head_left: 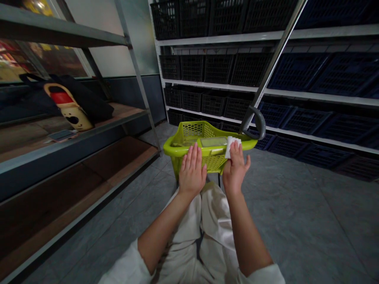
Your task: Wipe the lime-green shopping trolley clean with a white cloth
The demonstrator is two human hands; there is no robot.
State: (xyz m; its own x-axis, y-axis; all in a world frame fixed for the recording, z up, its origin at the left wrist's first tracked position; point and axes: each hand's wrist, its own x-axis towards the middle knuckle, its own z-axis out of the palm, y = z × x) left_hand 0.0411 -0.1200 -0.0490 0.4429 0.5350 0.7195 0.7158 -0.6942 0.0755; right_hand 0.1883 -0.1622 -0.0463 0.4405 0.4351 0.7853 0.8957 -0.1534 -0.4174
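In front of my knees stands a lime-green plastic basket (211, 162) with perforated walls and a thick rim. My left hand (193, 173) lies against the near rim, fingers straight and together, holding nothing. My right hand (234, 169) presses a folded white cloth or wipe (232, 144) on the same rim further right, its fingertips over it and the thumb off to the side. Between the hands, a flat clear panel (213, 142) is set into the rim. A grey loop handle (255, 123) rises at the basket's right end.
Dark crates (219, 67) and blue crates (299, 73) fill white racks ahead. To the left, a metal shelf (124, 125) holds a cream flask (77, 115) with a red band, a phone (62, 135) and a dark bag (89, 98). A metal pole (278, 51) slants behind the handle.
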